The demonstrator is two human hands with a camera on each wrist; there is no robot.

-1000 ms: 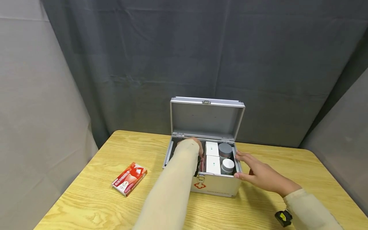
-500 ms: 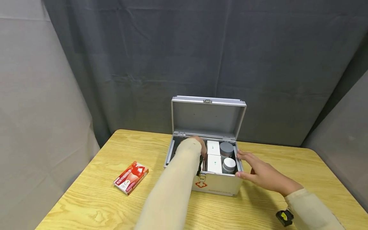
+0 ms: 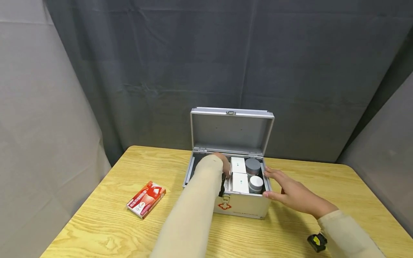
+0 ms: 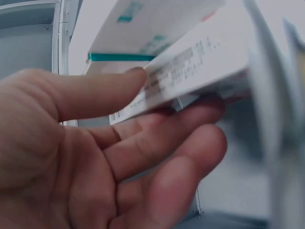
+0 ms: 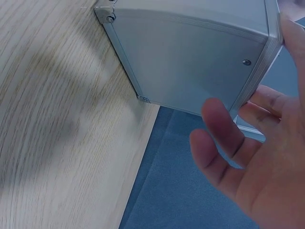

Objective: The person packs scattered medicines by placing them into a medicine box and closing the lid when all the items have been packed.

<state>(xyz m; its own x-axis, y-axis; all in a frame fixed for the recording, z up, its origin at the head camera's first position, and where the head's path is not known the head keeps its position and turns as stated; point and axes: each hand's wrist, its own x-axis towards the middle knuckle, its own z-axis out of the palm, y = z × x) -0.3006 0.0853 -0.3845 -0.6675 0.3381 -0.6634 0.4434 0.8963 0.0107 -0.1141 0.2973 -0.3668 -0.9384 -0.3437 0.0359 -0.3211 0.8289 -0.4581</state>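
Observation:
An aluminium first-aid case (image 3: pixel 242 208) with a red cross emblem stands with its lid (image 3: pixel 232 132) raised. Inside it, my left hand (image 3: pixel 224 165) pinches a white printed medicine box (image 4: pixel 200 55) between thumb and fingers, as the left wrist view shows. From the head, the sleeve hides most of this hand. Against the held box are two white boxes with green marks (image 3: pixel 238 165) (image 3: pixel 240 182). My right hand (image 3: pixel 295 195) rests its thumb and fingertips on the case's right rim, its other fingers loosely bent in the right wrist view (image 5: pixel 271 152).
A red and white medicine box (image 3: pixel 146 199) lies on the wooden table (image 3: pixel 96 222) left of the case. Two jars, one grey-lidded (image 3: pixel 253 165) and one white-lidded (image 3: pixel 256 183), fill the case's right end. A dark curtain (image 3: pixel 161 71) hangs behind the table.
Deep in the case, my left hand has shifted slightly, and the white edge of the printed box now shows beside its wrist. My right hand stays at the rim.

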